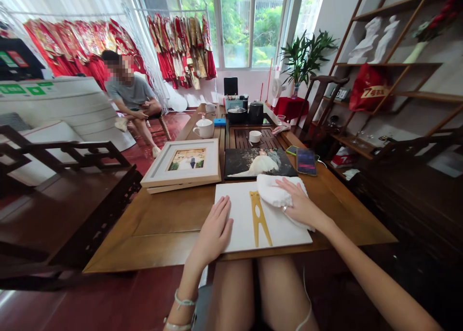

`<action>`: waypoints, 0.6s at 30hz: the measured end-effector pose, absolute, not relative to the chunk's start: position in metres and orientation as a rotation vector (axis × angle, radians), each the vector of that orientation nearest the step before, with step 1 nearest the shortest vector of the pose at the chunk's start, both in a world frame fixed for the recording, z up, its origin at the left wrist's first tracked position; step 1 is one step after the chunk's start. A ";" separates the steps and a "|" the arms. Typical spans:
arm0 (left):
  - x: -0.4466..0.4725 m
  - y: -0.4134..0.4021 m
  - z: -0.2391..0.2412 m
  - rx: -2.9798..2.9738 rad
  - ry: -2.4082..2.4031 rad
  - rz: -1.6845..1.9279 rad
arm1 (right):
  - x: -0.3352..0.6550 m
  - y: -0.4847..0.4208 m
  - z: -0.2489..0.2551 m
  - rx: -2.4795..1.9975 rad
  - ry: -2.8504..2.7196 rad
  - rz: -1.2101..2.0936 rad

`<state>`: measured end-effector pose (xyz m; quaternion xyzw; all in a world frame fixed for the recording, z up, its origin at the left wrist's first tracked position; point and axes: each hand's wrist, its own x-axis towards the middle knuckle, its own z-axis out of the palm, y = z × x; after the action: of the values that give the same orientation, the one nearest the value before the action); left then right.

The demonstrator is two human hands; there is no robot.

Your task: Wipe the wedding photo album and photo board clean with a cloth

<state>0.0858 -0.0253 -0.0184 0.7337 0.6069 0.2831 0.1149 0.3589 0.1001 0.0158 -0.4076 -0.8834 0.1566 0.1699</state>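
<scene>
Cloth Under the Right Hand on a White Board

The white board (pixel 237 205) lay flat at the near edge of the desk (pixel 170 220). On its left margin the person's left hand (pixel 216 225) rested flat, its fingers extended and close together. On the board's right side the right hand (pixel 298 205) lay over a bunched white cloth (pixel 273 191), fingers stretched out and slightly apart; whether they gripped the fabric could not be told. The cloth covered the board's far right corner. Between the hands, near the board's middle, lay a yellow two-legged piece (pixel 255 223), its legs pointing toward the person.

Just beyond the board was a dark picture (pixel 233 161) showing a white gown. Left of and beyond the board, a framed photo (pixel 159 172) lay on another frame. A phone (pixel 306 163) stood beyond the board's far right corner. Well beyond the board, to the left, another person (pixel 135 92) sat.
</scene>
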 end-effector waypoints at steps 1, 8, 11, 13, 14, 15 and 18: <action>0.086 -0.025 -0.019 2.147 1.781 0.836 | 0.357 0.107 0.016 -1.166 -2.503 0.435; 0.088 -0.025 -0.018 2.128 1.798 0.852 | 0.359 0.089 0.027 -1.154 -2.538 0.441; 0.088 -0.025 -0.019 2.134 1.795 0.863 | 0.369 0.048 0.029 -1.100 -2.591 0.415; 0.089 -0.024 -0.019 2.139 1.797 0.855 | 0.375 0.020 0.026 -1.048 -2.614 0.373; 0.089 -0.024 -0.019 2.140 1.799 0.846 | 0.377 0.007 0.024 -1.024 -2.625 0.359; 0.089 -0.024 -0.018 2.140 1.803 0.838 | 0.378 -0.002 0.022 -1.004 -2.630 0.347; 0.090 -0.025 -0.016 2.138 1.809 0.813 | 0.373 -0.009 0.019 -1.012 -2.626 0.328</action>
<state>0.0896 -0.0248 -0.0161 0.7284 0.6165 0.2770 0.1123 0.3733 -0.0092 0.0185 -0.3530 -0.9158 0.1144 0.1537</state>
